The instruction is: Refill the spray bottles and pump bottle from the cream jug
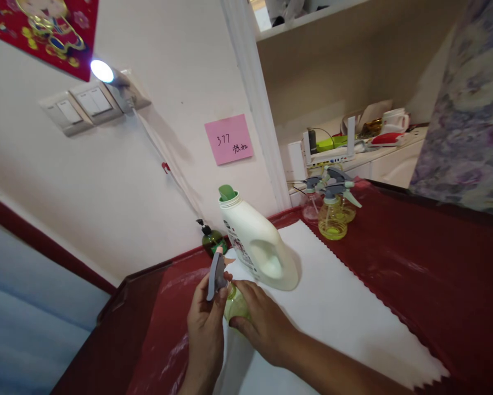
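Between my hands is a small clear yellow spray bottle (235,306). My left hand (207,315) is closed round its grey trigger spray head (217,274), which sits at the bottle's neck. Whether the head is screwed on or loose I cannot tell. My right hand (265,321) wraps the bottle's body from the right, thumb low and fingers behind. Just beyond stands a large white detergent jug (257,244), its mouth uncapped with a green spout (227,192) showing. A dark green pump bottle (212,240) stands behind my left hand.
Several spray bottles (332,219) with grey heads stand at the back right. A white cloth (353,307) lies over the dark red table (427,258). Behind them a white router (329,156) sits on a ledge. A cable (164,159) hangs down the wall, and a floral curtain (469,109) hangs at right.
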`<state>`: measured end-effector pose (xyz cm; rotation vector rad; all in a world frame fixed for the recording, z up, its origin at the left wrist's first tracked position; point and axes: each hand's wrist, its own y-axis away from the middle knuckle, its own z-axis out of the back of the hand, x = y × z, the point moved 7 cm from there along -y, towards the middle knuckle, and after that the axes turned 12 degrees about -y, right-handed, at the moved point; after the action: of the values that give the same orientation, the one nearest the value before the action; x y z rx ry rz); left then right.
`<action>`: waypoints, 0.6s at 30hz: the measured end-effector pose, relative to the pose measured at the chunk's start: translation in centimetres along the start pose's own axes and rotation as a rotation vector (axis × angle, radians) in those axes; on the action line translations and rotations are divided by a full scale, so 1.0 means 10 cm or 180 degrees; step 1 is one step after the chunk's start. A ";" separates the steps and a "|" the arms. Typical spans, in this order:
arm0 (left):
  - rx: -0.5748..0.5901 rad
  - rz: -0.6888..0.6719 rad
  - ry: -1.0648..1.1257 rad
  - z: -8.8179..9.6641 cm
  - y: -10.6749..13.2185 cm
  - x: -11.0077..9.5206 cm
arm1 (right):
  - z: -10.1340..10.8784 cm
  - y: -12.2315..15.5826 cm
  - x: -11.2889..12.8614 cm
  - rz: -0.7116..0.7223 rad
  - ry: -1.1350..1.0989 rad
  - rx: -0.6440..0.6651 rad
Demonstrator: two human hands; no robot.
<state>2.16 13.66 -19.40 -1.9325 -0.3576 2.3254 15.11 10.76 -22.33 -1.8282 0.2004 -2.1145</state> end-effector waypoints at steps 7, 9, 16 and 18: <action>0.0144 -0.0134 -0.0062 0.00 -0.01 0.02 | 0.00 0.01 -0.01 0.0013 -0.0023 -0.0026; 0.0127 -0.0151 -0.0080 0.00 -0.01 0.02 | 0.00 0.01 -0.02 0.0027 -0.0024 -0.0021; 0.0173 -0.0187 -0.0162 0.00 -0.01 0.06 | -0.02 0.01 -0.04 0.0064 -0.0034 -0.0020; 0.0183 -0.0196 -0.0188 0.00 -0.02 0.07 | -0.02 0.01 -0.03 0.0063 -0.0039 -0.0020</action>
<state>2.01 13.97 -19.99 -1.8041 -0.3461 2.3311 14.97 10.75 -22.69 -1.8349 0.2216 -2.0910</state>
